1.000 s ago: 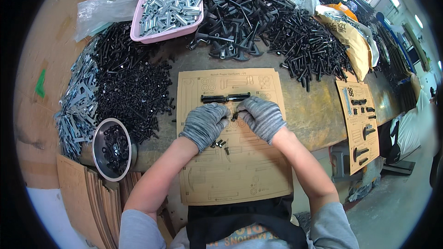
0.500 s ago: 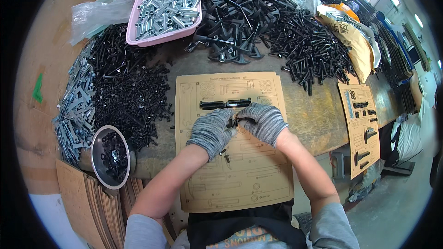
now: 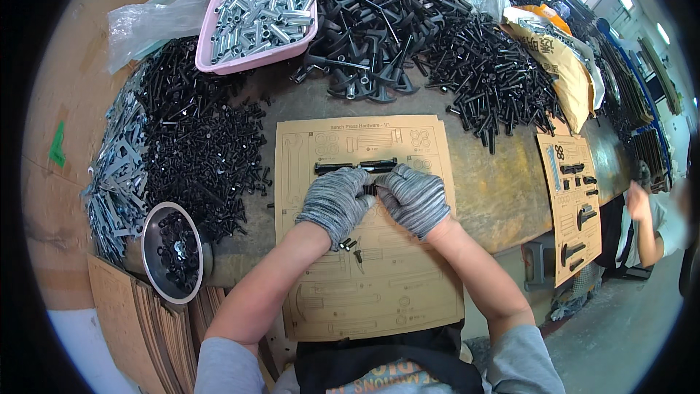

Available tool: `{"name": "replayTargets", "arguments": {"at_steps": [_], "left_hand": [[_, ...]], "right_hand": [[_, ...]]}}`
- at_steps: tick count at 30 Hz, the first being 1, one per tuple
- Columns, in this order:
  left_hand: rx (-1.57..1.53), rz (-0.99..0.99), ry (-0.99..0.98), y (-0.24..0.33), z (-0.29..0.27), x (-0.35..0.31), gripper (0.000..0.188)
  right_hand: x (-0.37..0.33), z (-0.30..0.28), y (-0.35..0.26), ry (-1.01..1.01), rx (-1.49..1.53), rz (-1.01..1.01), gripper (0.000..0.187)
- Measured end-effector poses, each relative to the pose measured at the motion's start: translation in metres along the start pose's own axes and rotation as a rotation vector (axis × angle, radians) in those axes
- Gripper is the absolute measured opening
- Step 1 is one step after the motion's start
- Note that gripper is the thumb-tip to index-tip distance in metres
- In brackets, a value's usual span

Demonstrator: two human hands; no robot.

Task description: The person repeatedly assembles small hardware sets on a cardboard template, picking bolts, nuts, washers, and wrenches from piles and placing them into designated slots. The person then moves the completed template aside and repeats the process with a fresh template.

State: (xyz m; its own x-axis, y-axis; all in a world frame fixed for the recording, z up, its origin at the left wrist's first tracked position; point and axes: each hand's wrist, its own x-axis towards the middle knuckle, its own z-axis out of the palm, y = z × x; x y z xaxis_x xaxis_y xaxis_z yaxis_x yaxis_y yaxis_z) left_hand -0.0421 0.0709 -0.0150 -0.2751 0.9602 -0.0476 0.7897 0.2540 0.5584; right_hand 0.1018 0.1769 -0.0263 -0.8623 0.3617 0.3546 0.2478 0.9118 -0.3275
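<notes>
A brown cardboard sheet (image 3: 430, 284) with printed outlines of hardware lies in front of me. My left hand (image 3: 334, 201) and my right hand (image 3: 415, 201), both in grey striped knit gloves, meet over its upper half. Their fingers are closed together around small black bolts (image 3: 370, 190), mostly hidden by the gloves. Just beyond the fingertips, long black bolts (image 3: 379, 165) lie end to end across the sheet. Below the left hand, several short black bolts (image 3: 357, 255) rest loose on the cardboard.
Piles of small black bolts (image 3: 208, 153), longer bolts (image 3: 496, 73) and black handled parts (image 3: 372, 22) surround the sheet. A pink tub (image 3: 251, 66) holds metal sleeves. A steel bowl (image 3: 150, 248) stands left. Another filled card (image 3: 565, 211) lies right, near a co-worker's arm (image 3: 642, 211).
More short bolts now lie loose below my left hand. My hands stay almost in place, fingers shifting slightly. A co-worker's arm has come into view at the far right.
</notes>
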Motion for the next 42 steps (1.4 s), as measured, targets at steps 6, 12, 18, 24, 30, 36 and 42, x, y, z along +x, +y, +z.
{"name": "replayTargets", "arguments": {"at_steps": [6,12,18,24,30,36,42], "left_hand": [[-0.091,0.065,0.138,-0.009,-0.016,-0.029,0.028],[0.100,-0.005,-0.043,-0.002,-0.028,-0.096,0.026],[0.102,-0.068,0.111,-0.009,-0.016,-0.101,0.020],[0.144,-0.121,0.140,-0.020,-0.023,-0.089,0.024],[0.151,-0.076,0.251,-0.035,-0.018,-0.057,0.026],[0.078,-0.042,0.253,-0.036,-0.019,-0.065,0.031],[0.055,0.068,0.089,-0.017,-0.018,-0.100,0.026]], "right_hand": [[-0.011,-0.013,-0.014,-0.002,0.090,0.075,0.008],[-0.018,-0.026,-0.065,-0.320,0.205,-0.081,0.017],[-0.014,-0.006,-0.100,-0.387,-0.117,0.064,0.017],[-0.001,-0.007,-0.075,-0.152,0.220,0.164,0.011],[0.043,0.019,-0.072,-0.039,0.139,0.211,0.010],[0.035,0.014,-0.075,-0.167,-0.011,0.249,0.012],[-0.028,-0.031,-0.091,-0.428,0.113,0.187,0.017]]}}
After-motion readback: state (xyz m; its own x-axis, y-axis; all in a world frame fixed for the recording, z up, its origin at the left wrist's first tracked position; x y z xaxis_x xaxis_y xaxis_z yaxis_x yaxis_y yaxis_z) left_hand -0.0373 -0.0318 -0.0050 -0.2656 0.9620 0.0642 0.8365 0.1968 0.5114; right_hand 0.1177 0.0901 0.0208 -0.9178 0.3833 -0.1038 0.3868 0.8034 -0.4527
